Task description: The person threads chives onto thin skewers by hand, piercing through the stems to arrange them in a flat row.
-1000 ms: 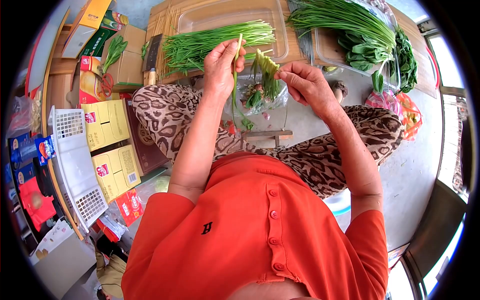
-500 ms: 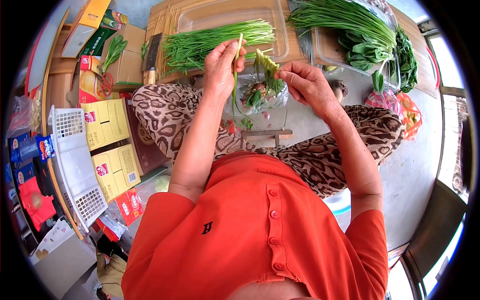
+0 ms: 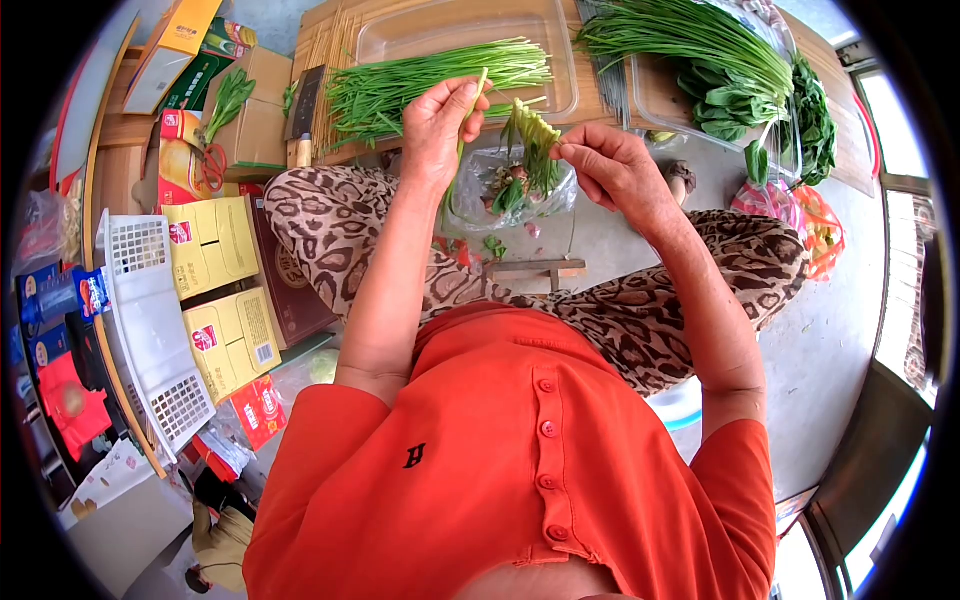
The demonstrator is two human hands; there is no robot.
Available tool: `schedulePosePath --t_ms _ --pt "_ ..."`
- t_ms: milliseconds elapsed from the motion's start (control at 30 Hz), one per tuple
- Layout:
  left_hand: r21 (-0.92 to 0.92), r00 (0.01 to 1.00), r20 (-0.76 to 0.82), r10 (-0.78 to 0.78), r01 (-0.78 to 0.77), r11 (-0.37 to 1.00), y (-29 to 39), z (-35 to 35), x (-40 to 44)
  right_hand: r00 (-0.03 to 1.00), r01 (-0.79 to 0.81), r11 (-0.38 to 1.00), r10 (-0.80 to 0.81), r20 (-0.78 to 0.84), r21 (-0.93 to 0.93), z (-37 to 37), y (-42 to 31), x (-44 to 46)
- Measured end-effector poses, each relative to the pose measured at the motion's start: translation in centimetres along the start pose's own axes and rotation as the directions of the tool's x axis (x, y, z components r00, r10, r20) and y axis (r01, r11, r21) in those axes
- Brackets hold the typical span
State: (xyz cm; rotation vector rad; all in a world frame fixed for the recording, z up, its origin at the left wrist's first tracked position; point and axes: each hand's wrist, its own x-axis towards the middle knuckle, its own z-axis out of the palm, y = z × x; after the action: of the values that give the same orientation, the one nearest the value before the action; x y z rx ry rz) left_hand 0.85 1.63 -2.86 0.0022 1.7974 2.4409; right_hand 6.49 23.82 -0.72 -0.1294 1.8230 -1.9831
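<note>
My left hand (image 3: 440, 125) pinches a green stalk (image 3: 482, 78); its pale end sticks up past the fingers and its leaves hang down below. To the right, my right hand (image 3: 605, 165) holds the end of a skewer threaded with a row of folded green stalks (image 3: 534, 130), whose leafy ends dangle. Most of the skewer is hidden by the greens. Beyond my left hand lies a pile of long green stalks (image 3: 420, 85), partly on a clear plastic tray (image 3: 568, 60). Under the skewered greens sits a clear plastic bag (image 3: 555, 200) with scraps in it.
A cleaver (image 3: 305, 115) and thin wooden skewers (image 3: 335, 40) lie left on the board. More leafy greens (image 3: 720, 50) are at the back right. Boxes (image 3: 210, 255) and a white basket (image 3: 150, 310) stand at the left. A small wooden stool (image 3: 540, 268) is between the knees.
My left hand has shifted slightly left with the stalk, so the hanging leaves have moved left too. My right hand and the skewered greens are nearly still.
</note>
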Motion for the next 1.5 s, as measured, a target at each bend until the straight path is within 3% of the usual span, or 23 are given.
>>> schedulePosePath --t_ms 467,800,967,1133,1300,1433,1500 --pt "0.185 0.993 0.116 -0.033 0.011 0.983 1.6 -1.0 0.4 1.000 0.022 1.000 -0.022 -0.006 -0.020 0.1 0.0 0.0" --pt "0.121 0.971 0.200 -0.130 0.107 0.987 2.2 -1.7 0.4 1.000 0.000 1.000 -0.001 0.028 0.028 0.0 0.0 -0.1" --pt "0.200 0.952 0.204 -0.229 0.189 0.961 2.0 -0.8 -0.4 0.998 -0.045 0.998 0.044 0.037 0.033 0.2 -0.2 0.0" --pt "0.109 0.956 0.238 -0.174 0.152 0.982 0.7 -0.6 -0.2 0.999 -0.035 0.997 0.034 0.013 0.069 0.2 0.1 0.2" --pt "0.245 0.958 0.282 -0.054 -0.018 0.969 0.1 -0.4 0.4 0.999 -0.051 0.997 0.051 -0.002 0.061 -0.6 0.1 0.1" --pt "0.327 0.966 0.247 -0.081 -0.004 0.945 -0.7 -1.1 1.9 0.992 -0.017 0.998 0.025 -0.126 0.062 -2.2 -1.7 -0.5" --pt "0.519 0.983 0.169 -0.069 -0.030 0.855 -1.8 -1.8 3.3 0.987 0.010 1.000 -0.005 -0.159 0.026 -3.6 -2.2 -0.7"
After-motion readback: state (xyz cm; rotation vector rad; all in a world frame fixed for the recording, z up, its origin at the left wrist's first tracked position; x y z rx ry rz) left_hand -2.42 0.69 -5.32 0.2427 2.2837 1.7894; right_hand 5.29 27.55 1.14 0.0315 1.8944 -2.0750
